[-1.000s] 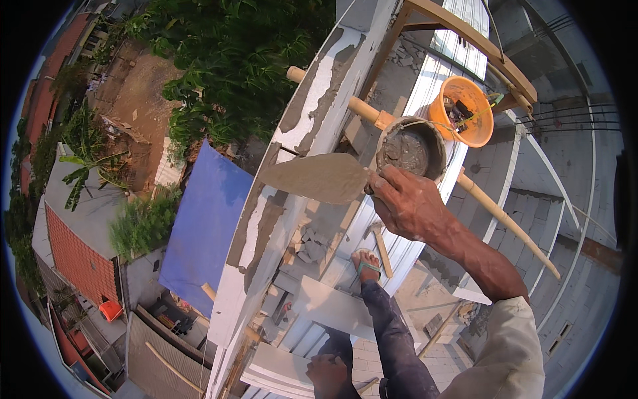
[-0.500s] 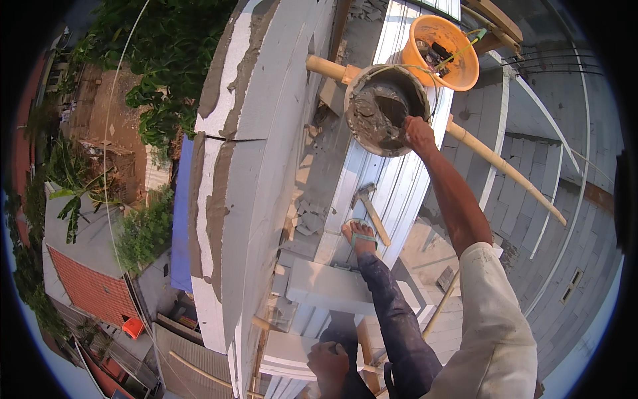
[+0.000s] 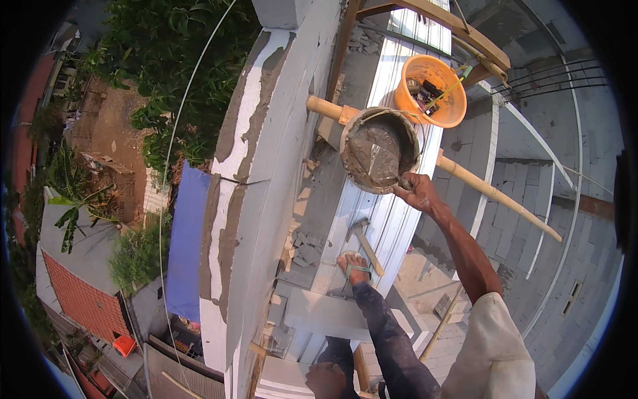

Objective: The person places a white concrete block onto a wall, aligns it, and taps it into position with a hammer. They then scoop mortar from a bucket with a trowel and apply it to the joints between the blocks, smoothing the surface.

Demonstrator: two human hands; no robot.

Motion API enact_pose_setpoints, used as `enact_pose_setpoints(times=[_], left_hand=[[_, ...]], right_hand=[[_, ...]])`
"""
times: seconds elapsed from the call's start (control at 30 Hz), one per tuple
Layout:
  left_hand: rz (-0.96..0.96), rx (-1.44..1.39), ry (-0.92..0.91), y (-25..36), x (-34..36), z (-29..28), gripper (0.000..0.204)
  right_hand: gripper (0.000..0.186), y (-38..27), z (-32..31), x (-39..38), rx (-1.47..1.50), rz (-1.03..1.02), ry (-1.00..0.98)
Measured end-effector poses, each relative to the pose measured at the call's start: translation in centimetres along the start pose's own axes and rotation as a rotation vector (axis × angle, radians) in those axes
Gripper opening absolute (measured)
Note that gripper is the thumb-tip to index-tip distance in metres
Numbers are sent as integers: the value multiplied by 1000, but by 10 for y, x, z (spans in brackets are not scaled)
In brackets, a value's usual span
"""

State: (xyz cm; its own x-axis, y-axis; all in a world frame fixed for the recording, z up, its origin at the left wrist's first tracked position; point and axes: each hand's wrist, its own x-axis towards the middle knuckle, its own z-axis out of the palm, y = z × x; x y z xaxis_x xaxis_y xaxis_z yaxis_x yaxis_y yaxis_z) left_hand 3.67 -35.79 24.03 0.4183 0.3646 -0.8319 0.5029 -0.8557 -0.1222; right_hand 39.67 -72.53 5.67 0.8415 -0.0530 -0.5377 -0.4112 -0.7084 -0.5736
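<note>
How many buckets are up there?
2. A grey bucket of wet cement sits on the bamboo pole, with the right hand at its rim. An orange bucket sits just behind it. Others may be hidden.

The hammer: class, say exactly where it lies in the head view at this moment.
The hammer lies just right of centre on the white corrugated sheet, below the mortar bucket and just above the person's sandalled foot.
</note>
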Motion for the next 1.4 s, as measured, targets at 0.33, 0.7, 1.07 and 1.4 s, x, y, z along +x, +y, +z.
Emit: enact_pose_setpoints(times=[0.33, 0.7, 1.07, 1.4], left_hand=[[-1, 49, 43, -4, -10, -1, 32], [25, -36, 14, -33, -6, 20, 34], [30, 60, 116, -18, -17, -1, 34], [-52, -148, 153, -37, 2, 42, 23]], right_hand=[[33, -202, -128, -2, -223, -517, 334], [35, -286, -167, 89, -635, -647, 418], [30, -314, -229, 74, -512, -782, 501], [38, -198, -226, 50, -223, -594, 524]])
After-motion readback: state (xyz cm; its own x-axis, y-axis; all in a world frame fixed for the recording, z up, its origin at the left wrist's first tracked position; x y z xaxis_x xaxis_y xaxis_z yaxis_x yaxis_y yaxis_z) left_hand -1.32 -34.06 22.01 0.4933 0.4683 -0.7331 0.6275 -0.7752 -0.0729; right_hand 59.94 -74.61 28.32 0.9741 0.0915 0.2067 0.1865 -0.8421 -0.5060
